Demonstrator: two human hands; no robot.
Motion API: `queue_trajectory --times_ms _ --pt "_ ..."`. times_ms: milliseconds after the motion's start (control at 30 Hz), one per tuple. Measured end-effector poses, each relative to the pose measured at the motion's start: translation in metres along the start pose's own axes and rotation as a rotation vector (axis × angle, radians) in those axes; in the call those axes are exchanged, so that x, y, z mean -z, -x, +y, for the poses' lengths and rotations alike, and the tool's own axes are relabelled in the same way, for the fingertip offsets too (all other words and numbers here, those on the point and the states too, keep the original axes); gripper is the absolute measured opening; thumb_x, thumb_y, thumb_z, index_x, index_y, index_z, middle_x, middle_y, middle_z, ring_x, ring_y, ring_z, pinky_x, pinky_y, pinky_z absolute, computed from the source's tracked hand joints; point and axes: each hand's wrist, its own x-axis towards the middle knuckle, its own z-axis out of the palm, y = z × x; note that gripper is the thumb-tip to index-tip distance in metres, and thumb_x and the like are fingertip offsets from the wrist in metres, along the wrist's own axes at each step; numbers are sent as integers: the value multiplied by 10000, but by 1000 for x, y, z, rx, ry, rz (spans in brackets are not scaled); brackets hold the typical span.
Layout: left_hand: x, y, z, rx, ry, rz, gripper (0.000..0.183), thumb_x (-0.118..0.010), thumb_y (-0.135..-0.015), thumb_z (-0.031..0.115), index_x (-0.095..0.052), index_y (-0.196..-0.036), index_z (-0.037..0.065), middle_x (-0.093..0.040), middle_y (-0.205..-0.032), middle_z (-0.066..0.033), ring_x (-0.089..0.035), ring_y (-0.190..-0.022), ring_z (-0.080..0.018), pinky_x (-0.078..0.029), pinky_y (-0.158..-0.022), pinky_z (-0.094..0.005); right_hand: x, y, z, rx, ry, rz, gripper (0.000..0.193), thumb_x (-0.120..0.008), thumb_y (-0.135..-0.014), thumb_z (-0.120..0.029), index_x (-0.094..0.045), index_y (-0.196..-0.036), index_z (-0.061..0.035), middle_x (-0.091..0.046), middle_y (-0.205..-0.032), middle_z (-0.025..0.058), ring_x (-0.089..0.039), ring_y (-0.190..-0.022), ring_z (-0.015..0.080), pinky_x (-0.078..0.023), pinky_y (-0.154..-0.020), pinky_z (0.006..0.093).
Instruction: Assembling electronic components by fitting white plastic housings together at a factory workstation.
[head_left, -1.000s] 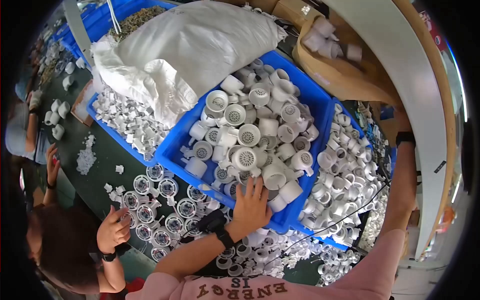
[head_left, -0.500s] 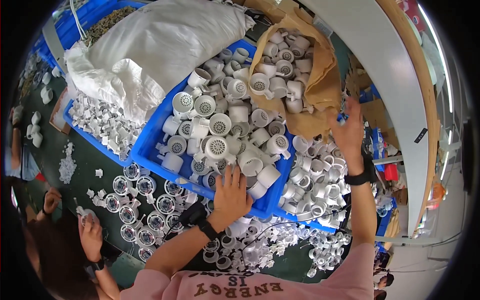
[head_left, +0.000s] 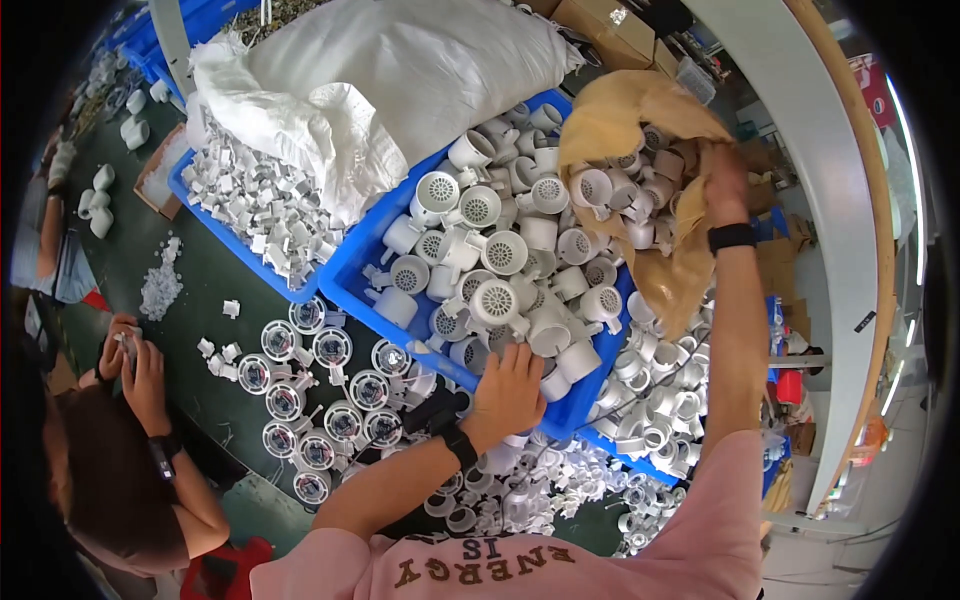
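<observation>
My left hand (head_left: pixel 507 392) lies over the near rim of a blue plastic bin (head_left: pixel 385 325), its fingers stretched out against the white parts inside. These are white plastic cup-shaped housings (head_left: pixel 497 301) with slotted grille bottoms and short side arms, heaped in the bin. At the bin's far right, my right hand (head_left: pixel 727 182) is closed on the right edge of a brown paper bag (head_left: pixel 665 285); its fingertips are partly hidden. The bag's mouth is tilted toward the bin, and more of the same housings (head_left: pixel 592 187) show in it.
A large white sack (head_left: pixel 400 75) lies behind a blue tray (head_left: pixel 235 270) of small white parts. Round assembled units (head_left: pixel 332 347) cover the dark green table. White rings (head_left: pixel 655 400) fill another container at right. At left, a co-worker's hands (head_left: pixel 140 370) hold a small part.
My right hand has gone from open beside the bag to holding its edge, and the bag is folded and tilted further toward the bin. My left hand stays at the rim; the view has shifted.
</observation>
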Motion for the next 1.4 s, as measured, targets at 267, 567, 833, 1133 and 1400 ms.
queue_trajectory --times_ms 267,567,833,1133,1400 --pt "1 -15 3 -78 69 169 435 -630 -661 280 -534 -992 14 -496 -1000 -137 -485 -969 -290 -385 -777 -408 136 169 -131 -184 -896 -136 326 -544 -789 -69 -645 -1077 47 -675 -848 160 -627 -777 240 -487 -708 324" --pt "-1 -7 8 -156 272 218 393 -676 -684 205 -523 -985 4 -502 -1056 -167 -502 -988 -344 -420 -809 -442 111 22 45 -19 -426 365 249 -516 -845 -58 -674 -1031 -9 -679 -939 72 -623 -947 178 -470 -860 286" --pt "3 -4 -3 -133 231 238 385 -662 -685 183 -529 -996 -2 -499 -1101 -174 -496 -1064 -359 -425 -867 -461 135 57 -67 57 -267 647 340 -615 -840 -145 -577 -1165 -55 -622 -1111 169 -556 -1052 387 -452 -889 429" --pt "9 -8 0 -141 317 243 420 -672 -727 217 -535 -1059 0 -496 -1100 -170 -490 -1058 -370 -409 -866 -483 0 43 9 -481 -778 63 361 -483 -956 -290 -618 -1161 -25 -629 -1157 162 -569 -1087 315 -441 -926 375" --pt "5 2 4 -145 285 223 598 -609 -836 443 -543 -1255 20 -458 -1363 -182 -407 -1298 -358 -312 -1043 -539 -97 -30 74 -253 -471 103 559 -518 -941 -433 -528 -1315 -16 -570 -1318 134 -513 -1231 262 -378 -1023 355"
